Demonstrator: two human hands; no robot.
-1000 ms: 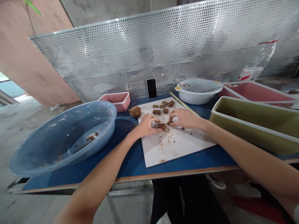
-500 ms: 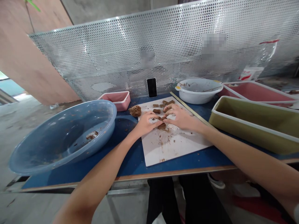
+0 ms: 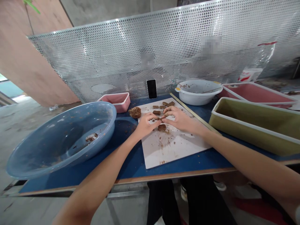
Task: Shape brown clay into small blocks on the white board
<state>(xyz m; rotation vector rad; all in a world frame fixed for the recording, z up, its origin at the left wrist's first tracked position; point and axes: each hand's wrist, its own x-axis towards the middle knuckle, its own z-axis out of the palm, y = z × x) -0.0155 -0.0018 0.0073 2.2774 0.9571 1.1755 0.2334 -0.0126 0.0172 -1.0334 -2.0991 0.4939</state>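
Over a white board (image 3: 180, 149) my left hand (image 3: 146, 125) and my right hand (image 3: 178, 120) meet at the fingertips. Pinched between them is a small brown clay-like piece (image 3: 160, 119), partly covered by the fingers. Just below, on the board, lies a thicker brown lump (image 3: 162, 127). Beyond the hands are several short brown pieces (image 3: 157, 112), and dark crumbs are scattered over the board. A rough, fibrous brown clump (image 3: 135, 112) rests at the board's left edge.
A big blue basin (image 3: 93, 150) with brown scraps stands left, near a small pink tub (image 3: 126, 104). A phone (image 3: 152, 89) leans against the perforated metal screen (image 3: 98, 53). Right are a wooden stick (image 3: 195, 114), white basin (image 3: 199, 97), olive trough (image 3: 248, 128) and pink trays (image 3: 262, 101).
The hands have shifted slightly, and the held piece is now a little apart from the thicker lump, which shows more fully. The camera view has moved slightly.
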